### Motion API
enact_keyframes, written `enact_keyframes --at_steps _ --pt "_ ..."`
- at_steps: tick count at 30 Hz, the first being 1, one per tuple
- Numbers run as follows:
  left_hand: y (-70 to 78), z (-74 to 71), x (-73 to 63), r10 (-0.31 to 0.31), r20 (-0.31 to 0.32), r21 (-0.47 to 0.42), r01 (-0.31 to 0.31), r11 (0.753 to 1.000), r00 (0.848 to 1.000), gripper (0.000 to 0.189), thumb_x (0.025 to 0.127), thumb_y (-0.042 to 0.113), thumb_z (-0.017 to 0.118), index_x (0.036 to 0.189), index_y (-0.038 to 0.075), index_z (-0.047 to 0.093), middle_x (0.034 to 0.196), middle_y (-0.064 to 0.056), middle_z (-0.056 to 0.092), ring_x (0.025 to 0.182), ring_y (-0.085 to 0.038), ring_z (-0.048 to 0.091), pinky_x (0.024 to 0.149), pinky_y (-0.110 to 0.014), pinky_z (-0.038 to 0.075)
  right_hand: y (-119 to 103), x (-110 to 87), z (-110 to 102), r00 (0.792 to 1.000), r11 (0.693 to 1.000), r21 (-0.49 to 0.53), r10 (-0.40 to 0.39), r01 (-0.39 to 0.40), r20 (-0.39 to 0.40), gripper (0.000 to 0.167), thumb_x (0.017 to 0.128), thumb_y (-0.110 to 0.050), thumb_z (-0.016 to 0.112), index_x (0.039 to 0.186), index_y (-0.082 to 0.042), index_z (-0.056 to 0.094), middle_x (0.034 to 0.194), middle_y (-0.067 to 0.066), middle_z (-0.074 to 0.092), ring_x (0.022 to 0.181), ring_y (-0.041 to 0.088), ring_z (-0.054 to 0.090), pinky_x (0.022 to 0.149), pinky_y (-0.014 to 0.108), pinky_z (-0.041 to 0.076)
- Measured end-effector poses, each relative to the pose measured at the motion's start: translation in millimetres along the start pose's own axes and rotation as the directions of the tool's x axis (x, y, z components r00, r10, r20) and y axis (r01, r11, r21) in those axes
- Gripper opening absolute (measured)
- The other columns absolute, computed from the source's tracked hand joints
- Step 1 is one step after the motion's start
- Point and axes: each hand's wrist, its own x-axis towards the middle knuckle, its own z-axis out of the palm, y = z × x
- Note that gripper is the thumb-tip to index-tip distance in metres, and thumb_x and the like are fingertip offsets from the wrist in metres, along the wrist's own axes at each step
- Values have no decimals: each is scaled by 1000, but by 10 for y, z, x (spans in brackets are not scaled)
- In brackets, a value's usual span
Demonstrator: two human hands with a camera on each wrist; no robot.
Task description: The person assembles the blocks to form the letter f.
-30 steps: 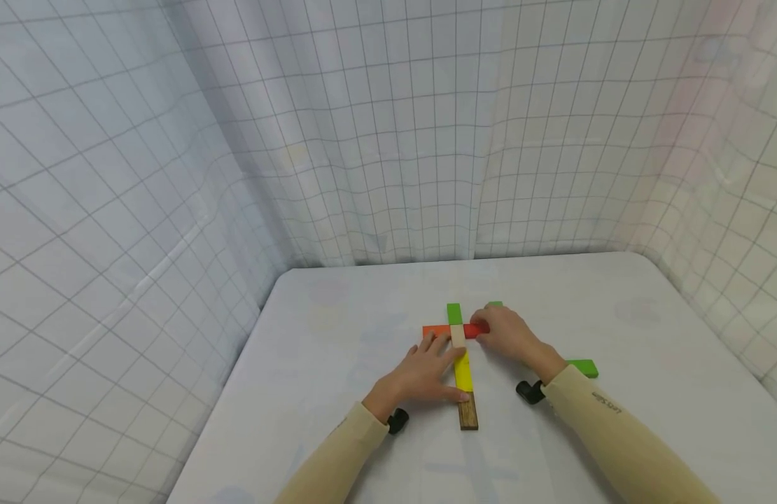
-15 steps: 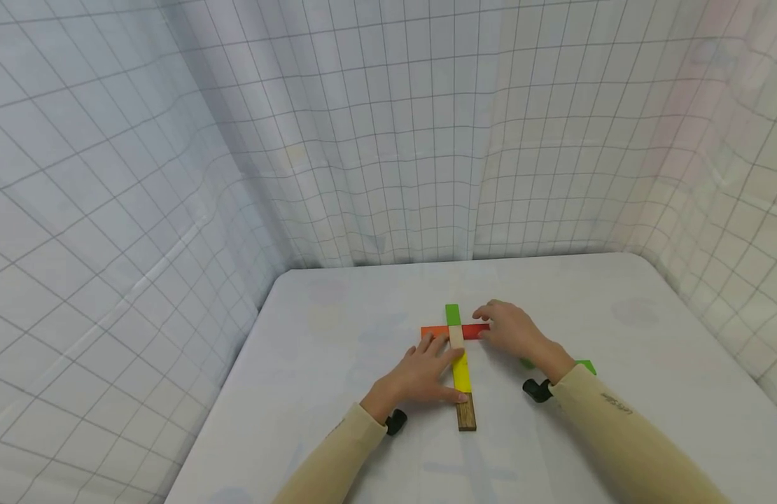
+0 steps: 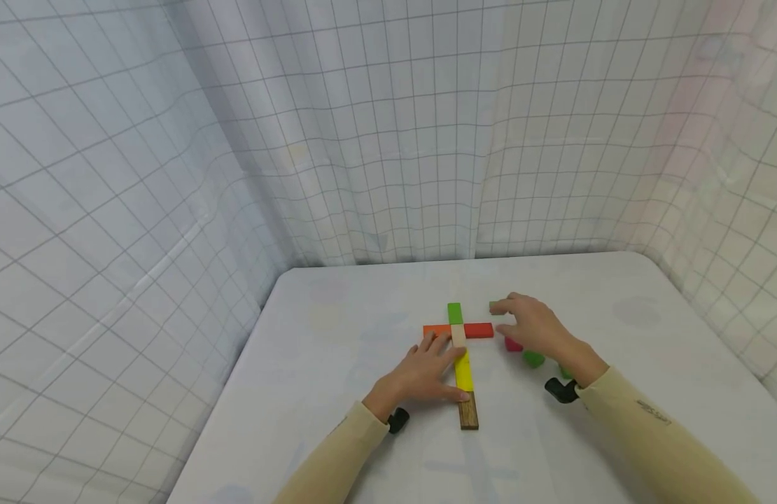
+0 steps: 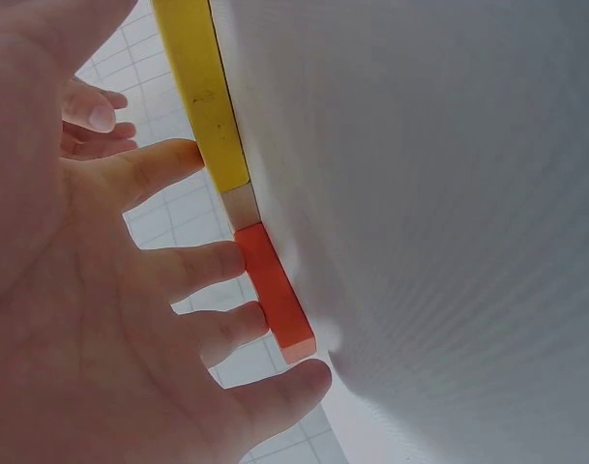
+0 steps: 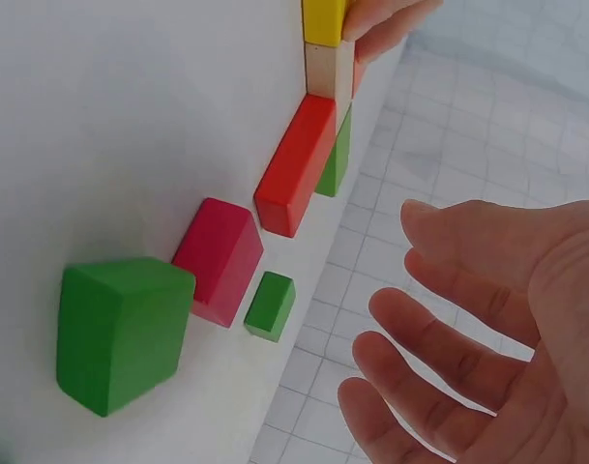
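Flat wooden blocks form a cross: a green block on top, an orange block left, a pale wood block in the centre, a red block right. Below run a yellow block and a dark brown block. My left hand rests spread along them, fingertips at the orange and yellow blocks, thumb where yellow meets brown. Nothing is in my right hand; its fingers are relaxed and apart, just right of the red block. The right wrist view shows a gap between that hand and the blocks.
Loose blocks lie around the right hand: a small green block, a crimson block and a thick green block. Another green block is partly hidden by the right wrist. A white gridded curtain surrounds the white table.
My right hand has let go of the red block and moved right, uncovering it and the loose crimson and green blocks. My left hand stays in place.
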Motion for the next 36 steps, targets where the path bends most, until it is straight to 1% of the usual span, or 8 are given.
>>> enact_keyframes --at_steps 6,13,19,23,31,36 --pt "-21 31 12 -5 -12 4 5 1000 1000 90 83 76 61 158 35 33 167 -2 14 152 -32 9 114 -60 26 60 -111 -108 1000 1000 7 28 -28 -7 36 89 -17 78 124 -10 71 116 11 67 105 33 62 86 51 54" --pt "-7 22 -1 -5 -10 2 5 1000 1000 89 84 73 62 158 35 32 167 -3 13 153 -32 8 115 -59 24 228 -315 -234 999 1000 -1 20 -20 -43 36 89 -15 78 123 -10 70 112 9 66 104 34 61 82 51 54" --pt "2 17 -8 2 -7 8 -1 1000 1000 89 85 73 62 159 34 31 167 -4 13 153 -32 7 116 -59 24 393 -486 -297 999 1000 9 15 -14 -46 36 88 -15 79 122 -8 70 109 9 66 102 34 61 79 51 54" --pt "0 31 -4 1 -8 10 -1 1000 1000 89 85 73 62 159 34 31 167 -3 13 153 -31 7 115 -58 25 492 -610 -292 999 1000 14 12 -11 -39 35 88 -15 79 121 -8 71 107 8 66 100 34 61 78 49 53" --pt "2 46 3 -7 -7 22 7 1000 1000 89 85 74 61 159 35 30 167 -2 12 153 -30 8 115 -58 26 665 -856 -190 999 997 58 53 -53 3 34 88 -16 78 120 -10 71 108 2 66 102 31 61 78 45 52" --pt "2 31 -5 -6 -12 20 6 1000 1000 89 85 73 61 159 34 30 167 -3 12 153 -31 8 115 -58 26 736 -951 -141 999 997 61 47 -47 2 33 86 -17 80 118 -11 72 107 -1 66 101 29 62 80 46 52"
